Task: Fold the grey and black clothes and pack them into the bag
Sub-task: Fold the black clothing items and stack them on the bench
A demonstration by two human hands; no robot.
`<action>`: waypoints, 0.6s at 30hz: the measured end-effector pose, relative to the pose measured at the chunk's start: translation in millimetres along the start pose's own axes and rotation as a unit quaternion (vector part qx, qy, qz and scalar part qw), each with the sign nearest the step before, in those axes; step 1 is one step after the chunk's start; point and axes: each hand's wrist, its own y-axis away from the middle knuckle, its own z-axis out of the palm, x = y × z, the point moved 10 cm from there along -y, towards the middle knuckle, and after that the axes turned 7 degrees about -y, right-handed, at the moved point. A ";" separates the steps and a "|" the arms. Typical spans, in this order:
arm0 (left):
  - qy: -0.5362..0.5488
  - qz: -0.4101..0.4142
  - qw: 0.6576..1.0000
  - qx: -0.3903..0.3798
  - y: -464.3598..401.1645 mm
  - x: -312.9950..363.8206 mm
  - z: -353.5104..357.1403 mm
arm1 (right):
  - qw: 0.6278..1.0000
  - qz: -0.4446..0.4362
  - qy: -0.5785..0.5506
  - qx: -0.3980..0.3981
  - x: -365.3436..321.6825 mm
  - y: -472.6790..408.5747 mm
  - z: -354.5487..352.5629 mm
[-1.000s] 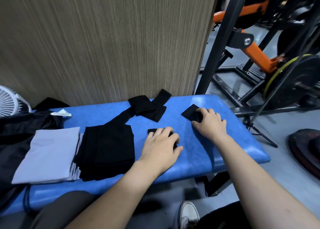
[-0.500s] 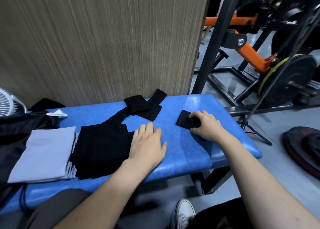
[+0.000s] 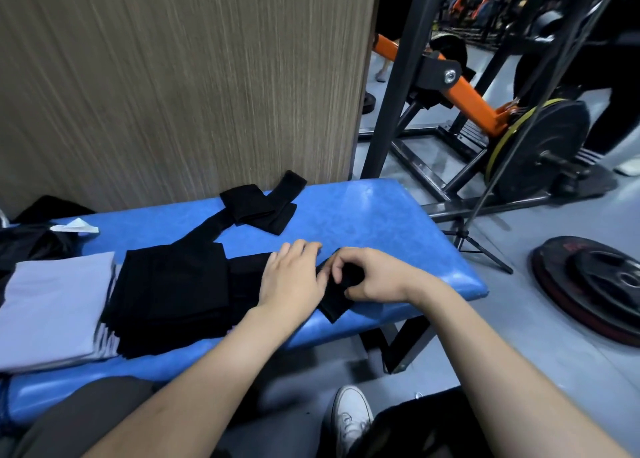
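On the blue padded bench [image 3: 374, 215] lie a folded grey garment [image 3: 52, 305] at the left and a folded black garment [image 3: 169, 294] beside it. A black strap [image 3: 256, 208] runs from the black garment toward the wall. My left hand [image 3: 291, 277] lies flat with straight fingers on black cloth just right of the black pile. My right hand [image 3: 370, 277] grips a small folded black piece [image 3: 334, 307] near the bench's front edge, fingers curled round its top. A dark heap [image 3: 31, 242] at the far left may be the bag; I cannot tell.
A wood-grain panel [image 3: 173, 76] stands right behind the bench. A white paper scrap [image 3: 74, 226] lies at the back left. Gym rack and orange machine [image 3: 460, 90] with weight plates [image 3: 547, 145] stand to the right; more plates [image 3: 595, 284] lie on the floor. My shoe [image 3: 349, 419] is below.
My right hand has pulled the small black piece leftward and nearer to the front edge, up against my left hand. My left hand stays on the cloth by the black pile.
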 end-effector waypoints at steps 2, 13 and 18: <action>0.012 0.004 1.000 -0.023 -0.9 -0.4 3.6 | 1.000 -0.007 0.006 0.005 -3.4 -1.5 4.1; 0.264 -0.096 0.947 -0.154 3.5 -5.8 18.6 | 0.995 -0.035 0.065 0.059 -8.6 -4.0 -4.4; 0.283 -0.099 0.936 -0.182 8.4 -1.0 18.4 | 0.986 0.008 0.153 0.060 -6.6 -4.4 -4.8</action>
